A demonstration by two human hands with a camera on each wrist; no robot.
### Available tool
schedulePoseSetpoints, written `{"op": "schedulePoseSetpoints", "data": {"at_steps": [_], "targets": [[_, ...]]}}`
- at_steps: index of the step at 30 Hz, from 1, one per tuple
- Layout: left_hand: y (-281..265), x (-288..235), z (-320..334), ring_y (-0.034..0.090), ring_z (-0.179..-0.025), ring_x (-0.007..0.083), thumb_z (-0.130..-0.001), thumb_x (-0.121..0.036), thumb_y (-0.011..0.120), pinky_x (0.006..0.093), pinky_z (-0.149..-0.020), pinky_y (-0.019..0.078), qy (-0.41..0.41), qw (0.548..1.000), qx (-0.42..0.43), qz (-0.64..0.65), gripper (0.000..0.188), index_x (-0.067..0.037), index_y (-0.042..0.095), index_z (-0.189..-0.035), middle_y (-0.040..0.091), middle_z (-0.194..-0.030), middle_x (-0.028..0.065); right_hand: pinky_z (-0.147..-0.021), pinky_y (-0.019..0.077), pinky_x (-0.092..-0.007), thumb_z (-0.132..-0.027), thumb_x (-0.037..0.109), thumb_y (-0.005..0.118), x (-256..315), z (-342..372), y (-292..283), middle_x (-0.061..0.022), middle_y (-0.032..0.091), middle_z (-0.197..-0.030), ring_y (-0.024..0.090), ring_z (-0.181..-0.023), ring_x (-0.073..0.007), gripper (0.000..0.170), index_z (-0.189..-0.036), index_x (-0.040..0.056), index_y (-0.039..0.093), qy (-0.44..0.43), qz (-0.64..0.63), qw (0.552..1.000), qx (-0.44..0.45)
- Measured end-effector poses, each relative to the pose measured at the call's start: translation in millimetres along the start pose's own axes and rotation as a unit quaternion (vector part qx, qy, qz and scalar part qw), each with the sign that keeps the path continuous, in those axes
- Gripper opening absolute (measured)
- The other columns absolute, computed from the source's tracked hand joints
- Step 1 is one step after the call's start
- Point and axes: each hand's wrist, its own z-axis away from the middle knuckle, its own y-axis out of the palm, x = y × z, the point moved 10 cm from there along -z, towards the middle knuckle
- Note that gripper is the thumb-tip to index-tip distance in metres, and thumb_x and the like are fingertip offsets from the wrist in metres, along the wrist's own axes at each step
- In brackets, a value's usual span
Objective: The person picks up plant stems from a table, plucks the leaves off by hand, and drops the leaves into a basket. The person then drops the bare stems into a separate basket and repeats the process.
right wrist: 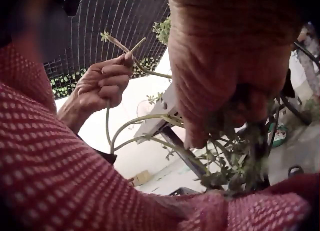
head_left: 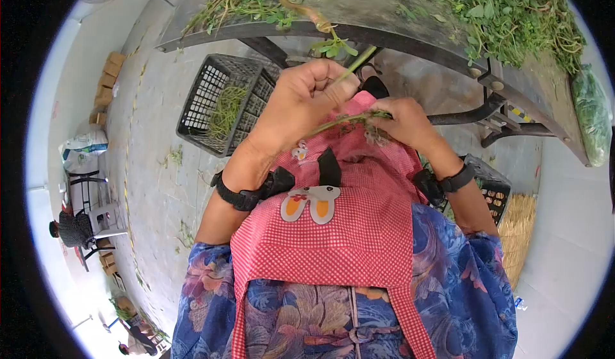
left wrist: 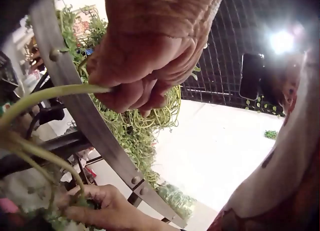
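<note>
Stems (left wrist: 50,92), long, thin and green with small leaves, ran between a person's two hands, just in front of the near edge of the long grey desk (head_left: 378,13). The bare left hand (head_left: 307,99) had a narrow grip: its thumb and finger pinched one stem, and the tip poked out past them. The bare right hand (head_left: 407,125) had a narrow grip too, and it held the leafy part. Both hands were above a red and white checked cloth apron (head_left: 333,244) with bunny patches (head_left: 311,204). A big heap of green leafy plants (head_left: 512,19) lay toward the desk's right end, and a see-through plastic bag of greens (head_left: 592,119) was by the right corner. On the grey floor (head_left: 154,186), near the left corner, a black plastic crate with holes (head_left: 202,93) had green stalks (head_left: 227,112) inside.
</note>
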Motion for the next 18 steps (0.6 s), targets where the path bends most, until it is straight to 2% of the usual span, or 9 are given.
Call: {"op": "schedulePoseSetpoints", "data": {"at_steps": [2,6,8,9,11,13,16,17,18], "targets": [[2.9,0.8,-0.4,0.049,-0.057,0.0037,-0.088,-0.01,0.058,0.0183,-0.051,0.039,0.034,0.985,0.005,-0.169,0.017,0.002,0.06,-0.1,0.055,-0.066,-0.0011,-0.065,0.0461,-0.0399,-0.072,0.023,0.069,6.8,-1.1,-9.5,-0.0136,0.063,-0.08,0.06,-0.076,-0.0335,0.023,-0.092,0.0118,0.066,-0.006,-0.031,0.999,-0.017],[8.9,44.8,-8.2,0.052,-0.065,0.0042,-0.085,-0.008,0.062,0.0193,-0.057,0.0422,0.008,0.974,0.088,-0.211,0.018,0.002,0.06,-0.1,0.059,-0.074,0.0,-0.063,0.046,-0.0384,-0.073,0.019,0.067,27.6,-6.9,-30.7,-0.0162,0.062,-0.077,0.06,-0.073,-0.0335,0.021,-0.091,0.0094,0.066,0.002,-0.036,0.999,-0.004],[21.3,41.7,-8.5,0.051,-0.061,0.0039,-0.086,-0.011,0.062,0.019,-0.053,0.041,0.06,0.978,0.128,-0.151,0.018,0.002,0.061,-0.099,0.061,-0.074,0.0007,-0.062,0.046,-0.0378,-0.072,0.018,0.067,28.9,-7.7,-30.1,-0.0172,0.061,-0.076,0.059,-0.071,-0.0338,0.022,-0.092,0.0086,0.066,0.001,-0.052,0.999,0.002],[20.6,37.7,-7.9,0.051,-0.061,0.0039,-0.086,-0.011,0.062,0.019,-0.053,0.041,0.06,0.979,0.127,-0.15,0.018,0.002,0.061,-0.099,0.061,-0.074,0.0007,-0.06,0.046,-0.0356,-0.073,0.017,0.067,30.8,-8.4,-33.7,-0.0143,0.063,-0.075,0.06,-0.068,-0.0297,0.02,-0.091,0.0079,0.066,-0.023,-0.056,0.998,-0.02],[6.2,46.6,-7.2,0.051,-0.055,0.0041,-0.088,-0.014,0.06,0.0193,-0.048,0.0405,-0.06,0.968,0.091,-0.227,0.016,0.001,0.062,-0.095,0.06,-0.07,0.0009,-0.059,0.046,-0.0335,-0.074,0.016,0.067,40.1,-6.4,-46.2,-0.0115,0.065,-0.074,0.061,-0.064,-0.0255,0.019,-0.091,0.0071,0.067,-0.047,-0.061,0.996,-0.042],[-1.0,44.7,-4.4,0.05,-0.053,0.0042,-0.088,-0.015,0.059,0.0198,-0.046,0.0397,-0.083,0.975,0.07,-0.194,0.016,0.0,0.061,-0.091,0.06,-0.068,0.001,-0.06,0.0461,-0.0278,-0.077,0.015,0.067,21.3,2.8,-77.4,-0.0028,0.067,-0.076,0.059,-0.065,-0.0123,0.015,-0.089,0.0064,0.068,0.131,-0.206,0.965,-0.098],[-8.7,48.5,-3.2,0.048,-0.05,0.0044,-0.089,-0.017,0.058,0.0204,-0.044,0.0386,-0.086,0.985,0.046,-0.142,0.017,-0.001,0.061,-0.085,0.058,-0.065,0.0006,-0.063,0.0461,-0.0239,-0.079,0.014,0.067,7.0,15.2,-99.4,0.002,0.067,-0.083,0.055,-0.071,-0.0053,0.012,-0.089,0.007,0.069,0.141,-0.195,0.964,-0.112],[-8.4,45.8,-4.4,0.048,-0.05,0.0044,-0.089,-0.018,0.058,0.0205,-0.044,0.0384,-0.064,0.989,0.043,-0.124,0.018,-0.002,0.06,-0.083,0.058,-0.065,0.0001,-0.065,0.0465,-0.0242,-0.079,0.012,0.065,21.6,13.6,-103.6,-0.0015,0.067,-0.083,0.058,-0.074,-0.0076,0.012,-0.089,0.0056,0.068,0.044,-0.159,0.976,-0.139],[-6.8,45.6,-4.7,0.048,-0.05,0.0044,-0.089,-0.018,0.058,0.0205,-0.044,0.0384,-0.062,0.989,0.045,-0.124,0.018,-0.002,0.06,-0.083,0.058,-0.065,0.0001,-0.065,0.0465,-0.0242,-0.079,0.012,0.065,21.1,16.4,-100.5,-0.0015,0.067,-0.083,0.058,-0.074,-0.0076,0.012,-0.089,0.0056,0.068,0.044,-0.158,0.977,-0.14]]}}
